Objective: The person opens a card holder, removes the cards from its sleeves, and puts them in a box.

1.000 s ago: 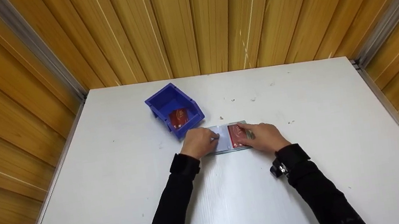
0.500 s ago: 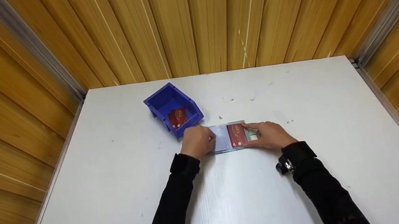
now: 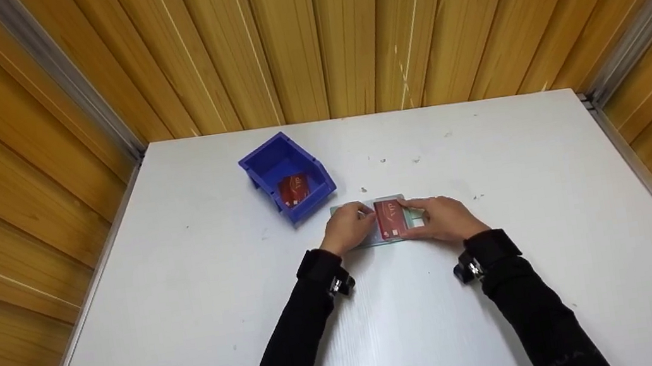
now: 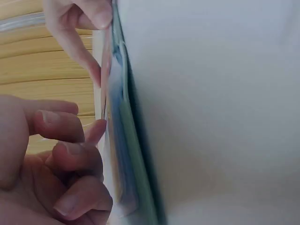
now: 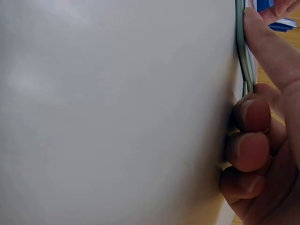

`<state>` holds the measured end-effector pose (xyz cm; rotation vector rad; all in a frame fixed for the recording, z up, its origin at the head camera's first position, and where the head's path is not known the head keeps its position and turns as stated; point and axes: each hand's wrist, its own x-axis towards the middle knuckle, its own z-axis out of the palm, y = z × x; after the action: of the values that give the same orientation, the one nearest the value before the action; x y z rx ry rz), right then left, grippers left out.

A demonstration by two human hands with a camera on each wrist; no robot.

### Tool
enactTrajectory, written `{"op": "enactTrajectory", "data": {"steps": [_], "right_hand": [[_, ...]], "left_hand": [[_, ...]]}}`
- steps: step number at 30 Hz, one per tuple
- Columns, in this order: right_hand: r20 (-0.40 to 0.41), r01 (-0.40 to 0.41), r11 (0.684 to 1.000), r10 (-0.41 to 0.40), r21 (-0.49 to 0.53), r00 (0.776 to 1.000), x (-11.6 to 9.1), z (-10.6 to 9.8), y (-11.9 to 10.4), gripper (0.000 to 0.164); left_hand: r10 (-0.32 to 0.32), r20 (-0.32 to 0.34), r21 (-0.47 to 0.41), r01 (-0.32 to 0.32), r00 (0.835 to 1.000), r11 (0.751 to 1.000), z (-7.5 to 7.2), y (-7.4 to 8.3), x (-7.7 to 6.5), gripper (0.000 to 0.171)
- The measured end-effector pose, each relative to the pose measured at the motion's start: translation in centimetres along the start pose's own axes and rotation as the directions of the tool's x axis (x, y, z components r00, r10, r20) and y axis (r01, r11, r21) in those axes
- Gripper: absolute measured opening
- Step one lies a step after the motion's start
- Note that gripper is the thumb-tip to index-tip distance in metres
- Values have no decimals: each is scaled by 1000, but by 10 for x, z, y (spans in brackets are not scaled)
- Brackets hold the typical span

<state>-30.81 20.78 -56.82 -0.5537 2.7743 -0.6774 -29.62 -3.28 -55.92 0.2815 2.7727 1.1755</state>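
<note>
A small card holder (image 3: pixel 372 241) with green edges and clear sleeves lies open on the white table. On its right half is a red card (image 3: pixel 390 218). My right hand (image 3: pixel 441 218) grips the card by its right corners, index finger at the far edge and thumb at the near edge. My left hand (image 3: pixel 348 226) is over the left half, fingertips at the card's left edge. In the left wrist view several of the left hand's fingers (image 4: pixel 70 154) are curled, and one fingertip meets the edge of the stack; I cannot tell whether it pinches anything.
A blue plastic bin (image 3: pixel 287 176) stands behind and left of the holder, with red cards (image 3: pixel 294 189) inside. Wood-patterned walls (image 3: pixel 306 39) enclose the back and sides of the white table (image 3: pixel 219 287).
My left hand has moved right across the clear sleeve to the red card's left edge. The right hand has shifted slightly right, to the card's right edge, uncovering more of the card.
</note>
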Motion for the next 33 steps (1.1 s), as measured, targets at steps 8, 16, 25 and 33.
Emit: {"op": "enactTrajectory", "data": {"steps": [8,16,25,33], "right_hand": [[-5,5,1000,-5,16,1000,0,-1,0,83],[-16,19,1000,-18,11,1000,-2,-1,1,81],[-22,-3,1000,3,18,1000,-2,-3,1,82],[-15,-7,999,7,32,1000,-1,-1,0,82]], "left_hand": [[-19,56,-243,32,998,969,4,-1,6,30],[-46,80,-244,64,996,968,12,14,9,32],[-127,3,-91,127,992,988,11,18,9,40],[-212,20,-436,200,977,878,15,17,10,33]]}}
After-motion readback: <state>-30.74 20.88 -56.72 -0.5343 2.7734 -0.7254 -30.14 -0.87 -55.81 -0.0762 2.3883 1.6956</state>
